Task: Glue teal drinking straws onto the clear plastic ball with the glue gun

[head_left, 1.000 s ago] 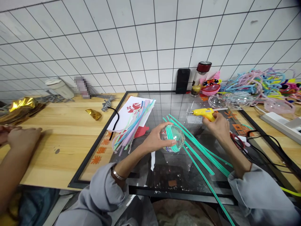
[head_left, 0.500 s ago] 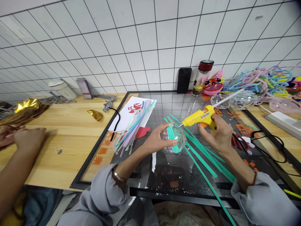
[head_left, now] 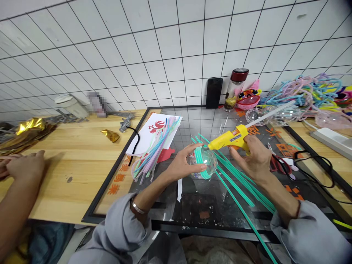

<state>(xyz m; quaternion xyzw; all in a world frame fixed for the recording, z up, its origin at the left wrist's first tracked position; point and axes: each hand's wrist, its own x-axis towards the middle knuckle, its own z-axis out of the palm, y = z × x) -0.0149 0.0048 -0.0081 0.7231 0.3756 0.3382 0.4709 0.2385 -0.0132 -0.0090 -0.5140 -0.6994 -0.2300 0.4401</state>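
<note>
My left hand [head_left: 183, 164] is wrapped round a clear plastic ball [head_left: 205, 161] with a teal strip wound on it, held just above the glass table top [head_left: 220, 205]. My right hand [head_left: 254, 158] grips a yellow glue gun [head_left: 231, 138], its nozzle touching the top of the ball. A white glue stick pokes out of the gun's rear. Several long teal strips [head_left: 239, 183] lie on the glass under both hands.
Pastel strips [head_left: 154, 148] and a red-and-white paper lie left of the ball. A phone [head_left: 213, 92], a jar [head_left: 233, 90], clear balls and tangled coloured strips [head_left: 305, 95] stand at the back right. Another person's hands [head_left: 23, 167] rest on the wooden table [head_left: 77, 172] by gold foil [head_left: 26, 126]. Black cables [head_left: 316, 176] run at the right.
My right hand lifted the glue gun off the glass and brought its nozzle to the ball. The left hand kept hold of the ball.
</note>
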